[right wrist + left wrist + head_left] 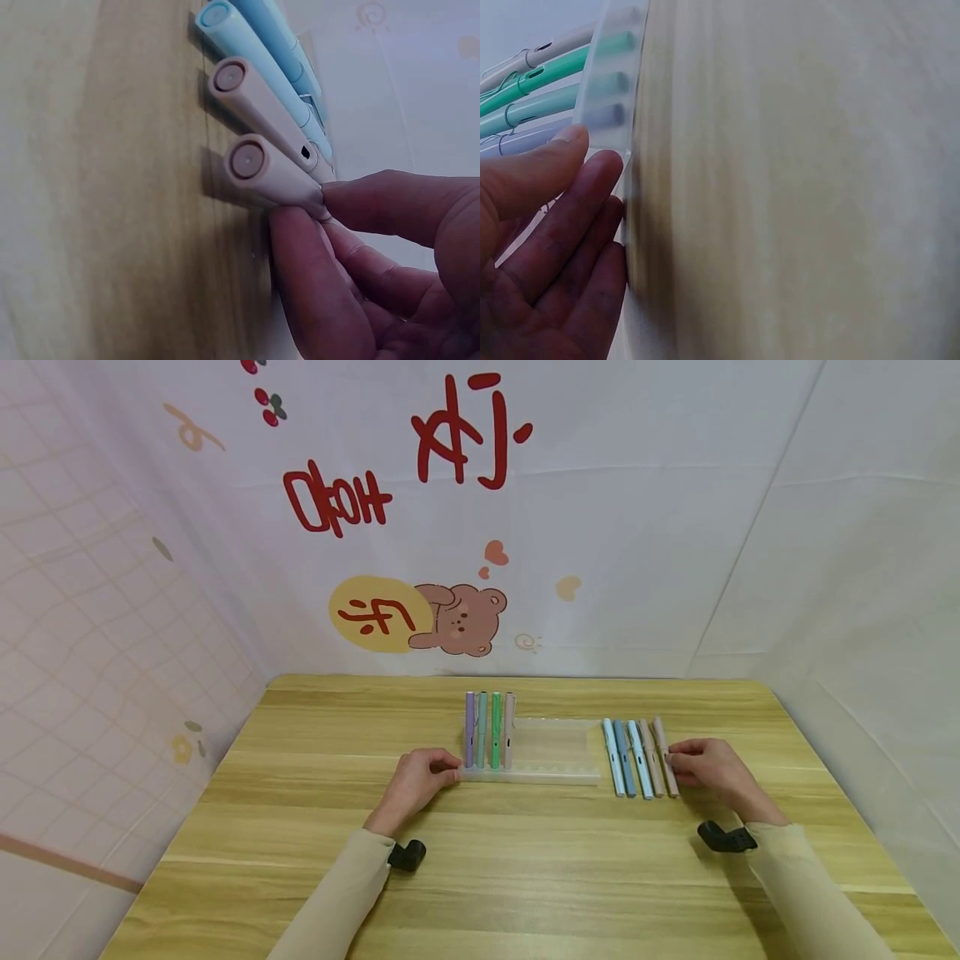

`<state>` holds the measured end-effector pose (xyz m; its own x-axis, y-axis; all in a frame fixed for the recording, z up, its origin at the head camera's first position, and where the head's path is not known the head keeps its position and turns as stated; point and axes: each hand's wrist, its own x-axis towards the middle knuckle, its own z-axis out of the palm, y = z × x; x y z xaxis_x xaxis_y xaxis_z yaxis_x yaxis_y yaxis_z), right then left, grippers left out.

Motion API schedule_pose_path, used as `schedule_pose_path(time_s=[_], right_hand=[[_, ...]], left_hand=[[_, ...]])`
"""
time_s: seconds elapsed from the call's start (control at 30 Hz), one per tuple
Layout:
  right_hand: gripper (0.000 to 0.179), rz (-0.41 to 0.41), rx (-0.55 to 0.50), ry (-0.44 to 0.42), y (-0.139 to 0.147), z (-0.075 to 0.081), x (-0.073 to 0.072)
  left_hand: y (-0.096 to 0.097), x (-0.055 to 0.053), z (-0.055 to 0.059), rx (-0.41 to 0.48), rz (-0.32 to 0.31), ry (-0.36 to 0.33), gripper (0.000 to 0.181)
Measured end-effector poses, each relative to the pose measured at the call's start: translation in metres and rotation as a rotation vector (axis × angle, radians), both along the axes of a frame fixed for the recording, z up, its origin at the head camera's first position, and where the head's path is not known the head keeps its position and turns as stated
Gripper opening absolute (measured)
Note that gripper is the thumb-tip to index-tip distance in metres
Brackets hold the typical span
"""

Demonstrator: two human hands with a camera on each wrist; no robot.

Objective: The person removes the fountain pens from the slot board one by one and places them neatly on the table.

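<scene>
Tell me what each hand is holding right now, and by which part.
The right hand pinches the rightmost beige pen around its middle; the left hand pinches the clear pen holder at its front left corner.

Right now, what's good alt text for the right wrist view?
A right hand pinches a pale pink pen between thumb and finger at a wooden table. Another pink pen and blue pens lie alongside in a row.

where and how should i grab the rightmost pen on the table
Probably pinch the rightmost pen mid-barrel, coming from the right, where the right hand touches it: its body is slim, with another beige pen close on its left.
</scene>
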<state>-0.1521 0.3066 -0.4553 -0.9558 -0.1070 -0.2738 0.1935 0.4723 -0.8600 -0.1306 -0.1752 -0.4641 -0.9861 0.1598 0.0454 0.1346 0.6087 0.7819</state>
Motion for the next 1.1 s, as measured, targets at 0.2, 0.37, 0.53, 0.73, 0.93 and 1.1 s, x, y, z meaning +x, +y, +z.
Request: schedule_pose_path(time_s=[0.2, 0.37, 0.53, 0.73, 0.93, 1.1], right_hand=[[0.045, 0.015, -0.011, -0.017, 0.0013, 0.0016, -0.0017], [0.045, 0.019, 0.01, -0.023, 0.0, 0.0029, -0.0042], [0.043, 0.011, 0.009, -0.03, -0.0014, 0.0023, -0.0058], [0.043, 0.014, -0.006, -0.031, -0.0002, 0.0003, -0.0041], [0.042, 0.026, 0.005, -0.03, 0.0003, 0.0017, -0.0041], [0.043, 0.038, 0.0, -0.031, 0.0016, 0.0005, -0.0043]], left_hand=[[0.0005, -0.0004, -0.0005, 0.006, 0.001, -0.003, 0.006], [0.0007, -0.0014, -0.0003, 0.003, 0.002, -0.004, 0.006], [0.0008, -0.0011, 0.0001, 0.006, 0.001, -0.013, 0.006], [0.0004, -0.0009, 0.0, -0.01, -0.005, -0.018, 0.006], [0.0006, 0.0, -0.0009, -0.016, -0.001, -0.026, 0.005], [0.0013, 0.0, -0.0015, -0.018, 0.005, -0.021, 0.005]])
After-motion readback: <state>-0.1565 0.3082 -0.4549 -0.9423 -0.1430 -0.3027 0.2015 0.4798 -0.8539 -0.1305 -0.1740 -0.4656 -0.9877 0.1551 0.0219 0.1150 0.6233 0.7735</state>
